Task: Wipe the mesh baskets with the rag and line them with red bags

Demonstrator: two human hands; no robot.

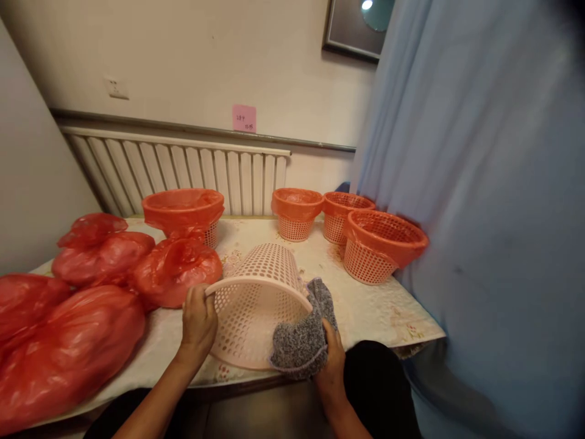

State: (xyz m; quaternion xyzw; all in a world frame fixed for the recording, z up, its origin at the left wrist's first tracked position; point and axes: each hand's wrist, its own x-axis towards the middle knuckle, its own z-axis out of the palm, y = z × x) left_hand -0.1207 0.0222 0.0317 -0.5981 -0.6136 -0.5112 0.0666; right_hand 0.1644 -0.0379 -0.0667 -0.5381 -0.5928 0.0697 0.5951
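Observation:
A pale pink perforated plastic basket lies tipped on its side on the table, its mouth facing me. My left hand is closed around the left part of its rim. On the right side, my right hand holds a grey cloth with a purple edge. The cloth is folded over the basket's right rim, one part inside the mouth and one outside. Some of the right fingers are hidden behind the cloth.
Tied red plastic bags crowd the table's left side. Several red-lined baskets stand along the back and right of the patterned tablecloth. A radiator is behind; a blue curtain hangs at the right.

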